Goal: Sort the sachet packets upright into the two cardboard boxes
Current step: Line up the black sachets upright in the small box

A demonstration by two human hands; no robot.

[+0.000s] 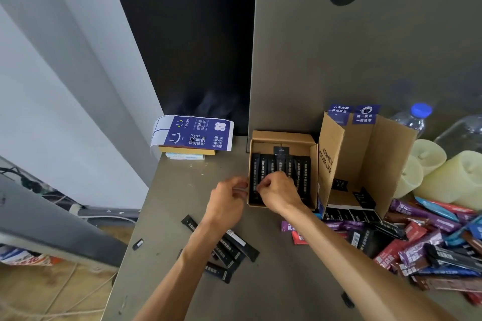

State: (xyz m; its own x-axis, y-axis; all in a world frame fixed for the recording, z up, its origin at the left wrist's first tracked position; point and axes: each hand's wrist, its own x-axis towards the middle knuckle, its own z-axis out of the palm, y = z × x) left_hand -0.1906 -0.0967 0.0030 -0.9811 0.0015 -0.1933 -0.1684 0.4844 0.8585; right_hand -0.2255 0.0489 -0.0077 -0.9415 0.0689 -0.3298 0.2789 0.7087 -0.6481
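A row of black sachets point(280, 172) stands upright in the left box point(284, 135), packed side by side. The right hand point(279, 193) is lowered onto the row's left end, its fingers curled and seemingly pinched on one sachet. The left hand point(229, 198) is set at the box's left wall, its fingers apparently closed on the edge. If the sachet were pushed in askew, its neighbours could be tipped over or creased. If the wall were released, the light box could be shoved along the bench point(169, 190). Sachets from the coloured pile point(430, 242) beside the right box point(365, 159) could be misfiled.
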